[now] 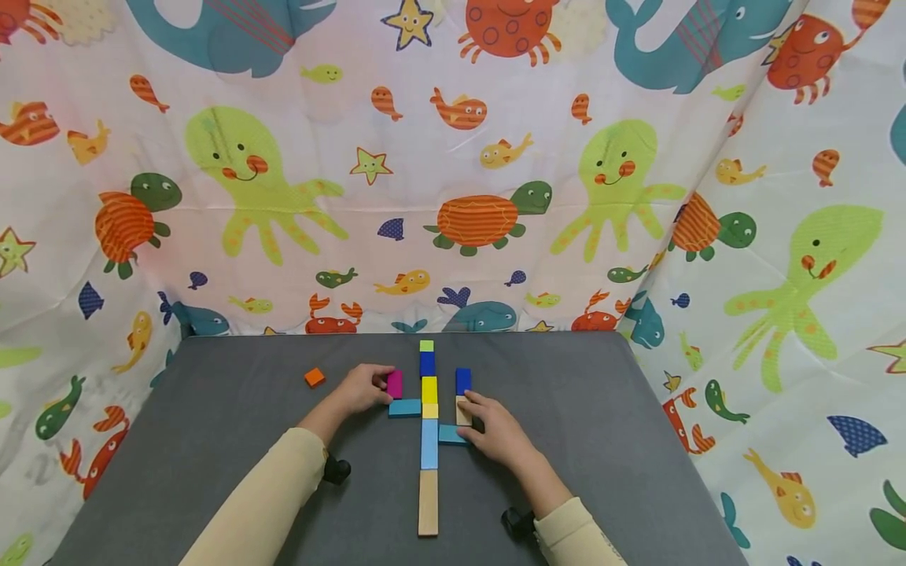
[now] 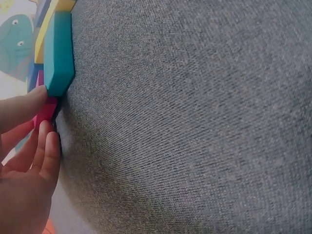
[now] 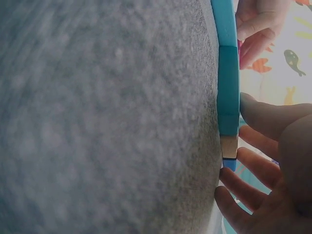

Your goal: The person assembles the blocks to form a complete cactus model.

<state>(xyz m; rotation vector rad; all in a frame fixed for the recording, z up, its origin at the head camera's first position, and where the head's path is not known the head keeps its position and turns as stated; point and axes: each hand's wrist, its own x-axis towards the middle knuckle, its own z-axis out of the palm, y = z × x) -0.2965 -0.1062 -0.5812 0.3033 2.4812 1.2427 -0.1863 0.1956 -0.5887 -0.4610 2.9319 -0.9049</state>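
Observation:
In the head view my left hand (image 1: 364, 387) pinches a magenta block (image 1: 395, 384) just above a teal block (image 1: 404, 408) that sticks out left of a column of blocks. The left wrist view shows its thumb and fingers on either side of the magenta block (image 2: 45, 111). My right hand (image 1: 498, 428), fingers fairly straight and spread, touches a natural wood block (image 1: 463, 412) and the right-hand teal block (image 1: 451, 435). Beyond its fingers a dark blue block (image 1: 463, 381) stands in line with the wood block. In the right wrist view the thumb rests by the teal block (image 3: 229, 87).
The central column runs from a green block (image 1: 426, 346) through dark blue (image 1: 428, 364), yellow (image 1: 429, 390) and light blue blocks (image 1: 429, 444) to a long wood block (image 1: 428, 503). An orange block (image 1: 314, 377) lies apart at left on the grey table (image 1: 580, 440). A patterned curtain (image 1: 396, 228) hangs behind.

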